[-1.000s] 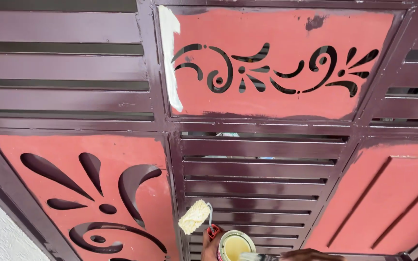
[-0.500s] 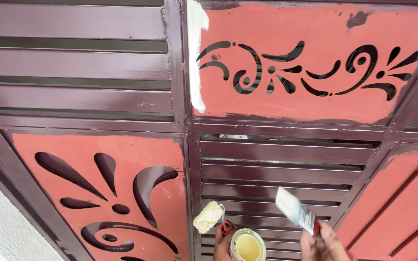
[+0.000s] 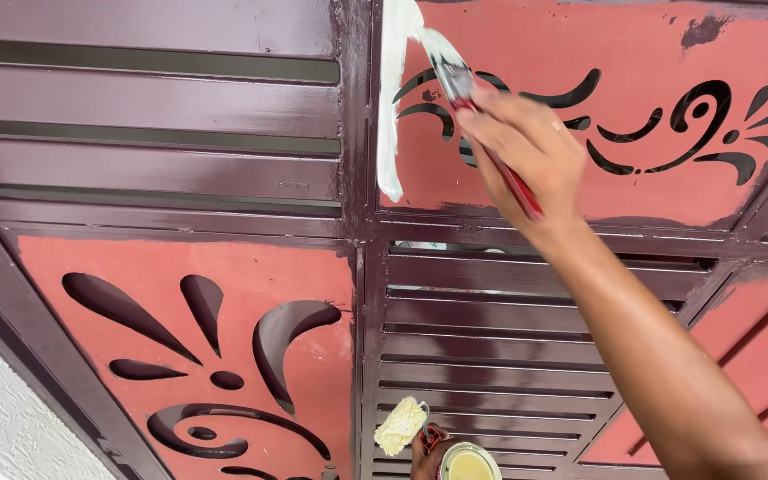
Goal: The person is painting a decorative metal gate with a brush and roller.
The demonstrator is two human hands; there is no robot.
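My right hand [image 3: 526,151] is raised to the upper salmon-red cut-out panel [image 3: 651,178] and grips a red-handled paintbrush [image 3: 482,116]. Its bristles press on a white painted strip [image 3: 391,107] along that panel's left edge. At the bottom of the view my left hand [image 3: 428,449] holds a small can of cream paint [image 3: 468,462] together with a mini roller [image 3: 400,427] whose nap is cream-coloured. Only the fingers of that hand show.
The metal gate has dark maroon frame bars [image 3: 353,178] and slatted sections [image 3: 153,116]. A second red panel with leaf-shaped cut-outs [image 3: 215,347] lies lower left, another [image 3: 757,356] at the right edge. A white textured wall [image 3: 2,418] shows in the bottom left corner.
My right hand has risen from beside the paint can to the upper panel, and the brush now touches the white strip. The view has shifted so the panels sit further right.
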